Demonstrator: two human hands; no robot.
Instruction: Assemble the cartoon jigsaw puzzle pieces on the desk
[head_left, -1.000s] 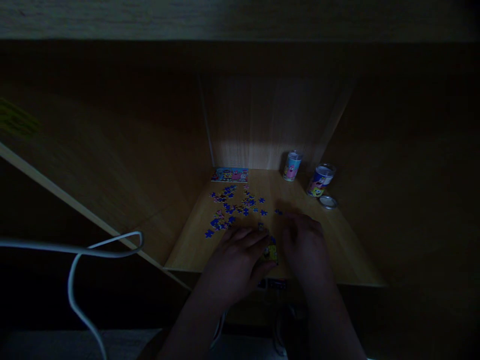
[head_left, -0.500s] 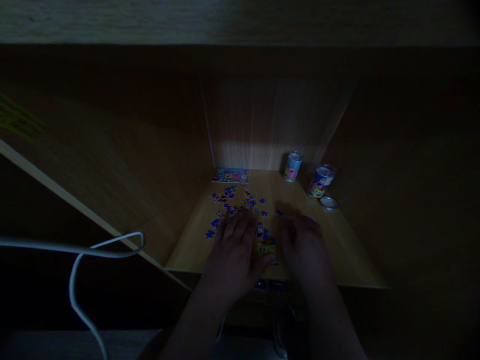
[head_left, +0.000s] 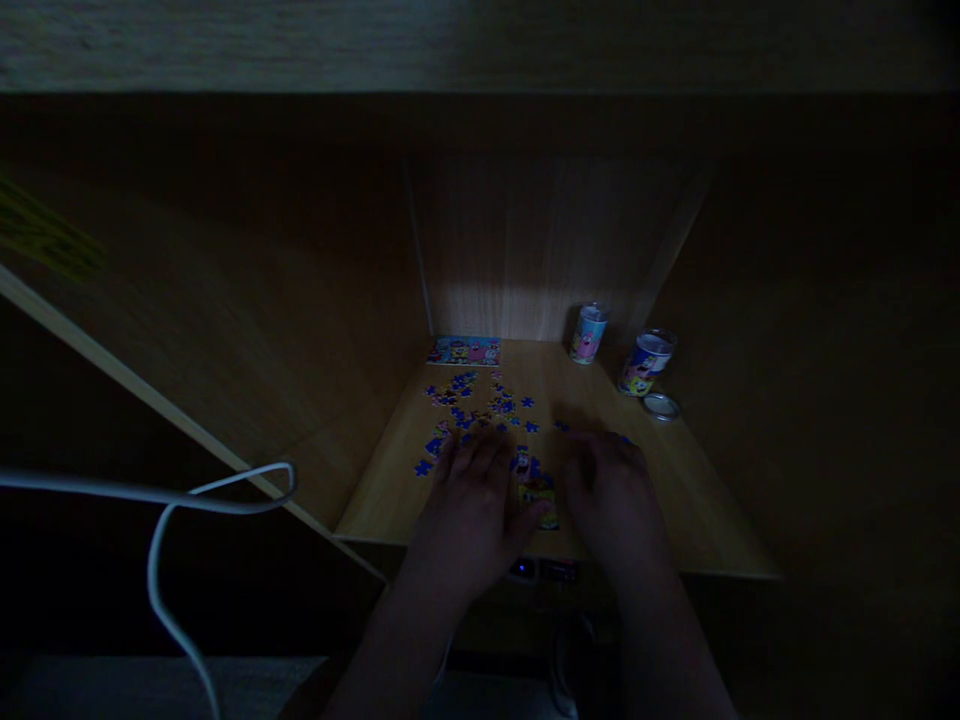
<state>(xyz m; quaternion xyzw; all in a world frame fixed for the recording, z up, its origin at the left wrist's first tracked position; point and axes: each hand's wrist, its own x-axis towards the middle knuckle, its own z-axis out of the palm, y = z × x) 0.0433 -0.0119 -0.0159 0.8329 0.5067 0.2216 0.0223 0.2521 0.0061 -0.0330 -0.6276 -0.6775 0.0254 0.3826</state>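
Observation:
My left hand [head_left: 472, 510] is spread flat, palm down, over the lower part of a heap of jigsaw puzzle pieces [head_left: 502, 405]. Its thumb lies across a joined puzzle section [head_left: 541, 490] with a yellow cartoon face. To the right of that section rests my right hand [head_left: 611, 490], fingers bent and the thumb apart from the index finger; nothing shows between them. A loose blue puzzle piece [head_left: 561, 426] lies just beyond its index fingertip. Another blue piece [head_left: 626, 440] peeks out past its knuckles. What lies under both palms is hidden, and the light is dim.
A picture card [head_left: 465, 351] lies at the back left of the wooden desktop [head_left: 712, 510]. Two cartoon-printed cans [head_left: 588, 335] stand at the back right, with a round metal lid [head_left: 661, 406] beside the nearer one. A white cable [head_left: 157, 580] hangs at the left.
The whole view has shifted slightly. Both hands keep nearly the same place, with the left thumb still on the joined section. Nothing has visibly been picked up or let go.

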